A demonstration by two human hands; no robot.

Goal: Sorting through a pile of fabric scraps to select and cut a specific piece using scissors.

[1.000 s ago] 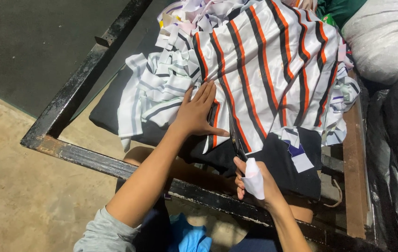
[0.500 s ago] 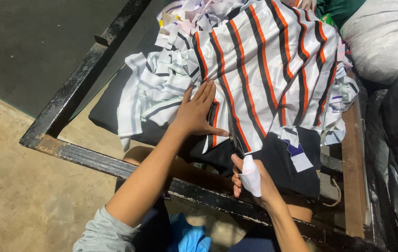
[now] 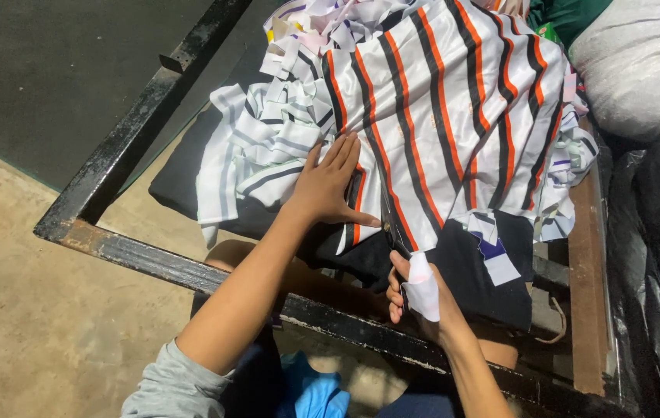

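While the striped cloth [image 3: 454, 116] is pressed flat by the open left hand [image 3: 330, 186], scissors [image 3: 392, 224] are gripped in the right hand [image 3: 419, 298].

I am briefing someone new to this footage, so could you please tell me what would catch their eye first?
The white cloth with black and orange stripes fills the upper middle, spread over a black metal frame. The left hand lies flat on the cloth's lower edge, while the right hand, just below, holds scissors against it, a white scrap draped over its fingers.
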